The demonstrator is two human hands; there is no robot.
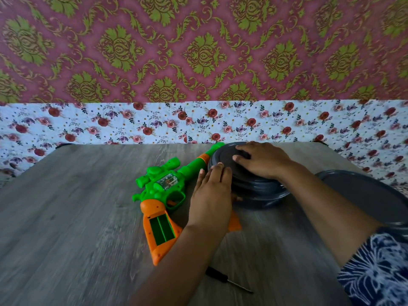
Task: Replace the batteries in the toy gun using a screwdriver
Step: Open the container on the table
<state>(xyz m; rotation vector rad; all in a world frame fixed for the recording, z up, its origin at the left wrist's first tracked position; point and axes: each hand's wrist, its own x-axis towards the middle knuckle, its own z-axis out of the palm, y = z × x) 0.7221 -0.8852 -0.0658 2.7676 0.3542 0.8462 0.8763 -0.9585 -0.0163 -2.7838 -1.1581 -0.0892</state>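
Two bare hands sit on a round dark grey lidded container (254,173) at the far middle of the wood-grain table (66,228); the left hand (212,195) lies flat against its near-left side with fingers straight and together, the right hand (260,162) rests on the smooth lid with fingers loosely spread, neither one curled round anything. Just left of the container lies the toy gun (163,195), glossy plastic, green body with a chunky scope and an orange grip; the rectangular battery compartment (162,228) in the grip is open and shows two green slots. A small orange piece (234,221), maybe the compartment cover, pokes out from under the left wrist; hard to tell. The screwdriver (227,280), black handle and thin metal shaft, lies on the table nearer the person, untouched. Another round grey lid or plate (364,195) sits at the right edge; a blue-and-white patterned sleeve (375,268) covers the right arm. Behind the table hangs a floral cloth (132,124).
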